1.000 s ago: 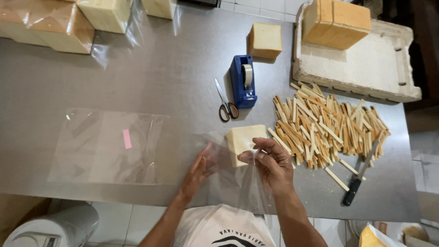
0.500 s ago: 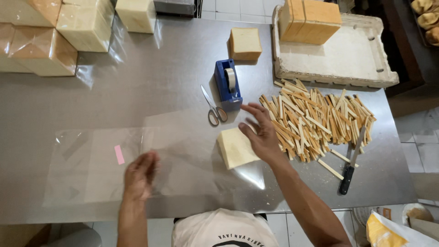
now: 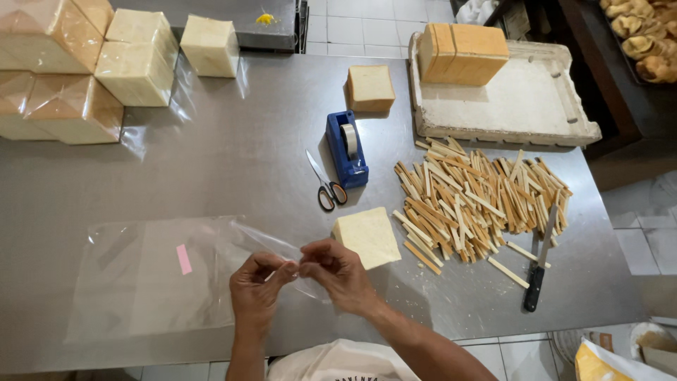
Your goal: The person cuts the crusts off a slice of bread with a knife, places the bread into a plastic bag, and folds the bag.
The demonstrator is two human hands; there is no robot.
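One stainless-steel table (image 3: 211, 162) fills nearly the whole view, with pale floor tiles (image 3: 367, 28) seen past its far edge and a dark shelf of browned pastries (image 3: 645, 46) at the far right. A worn white tray (image 3: 522, 106) is set at the table's far right corner, and an unsliced block of loaves (image 3: 462, 53) stands on it. Bagged loaves (image 3: 77, 70) are stacked at the far left corner. A wide heap of cut crust strips (image 3: 472, 201) is spread just in front of the tray, and a dark-handled knife (image 3: 539, 264) lies at its right edge. A clear plastic bag (image 3: 148, 279) with a small pink strip is laid flat at the near left of the table. A trimmed white stack of bread slices (image 3: 367, 236) rests between the bag's mouth and the crust heap, and a smaller crusted piece of bread (image 3: 370, 88) sits farther back. A blue tape dispenser (image 3: 347, 148) stands near the centre, with scissors (image 3: 326, 185) just beside it. The bag's open edge is pinched by both hands, the left hand (image 3: 255, 293) and the right hand (image 3: 338, 275), whose fingertips meet almost touching over the plastic. Nothing lies between the hands and the bread slices.
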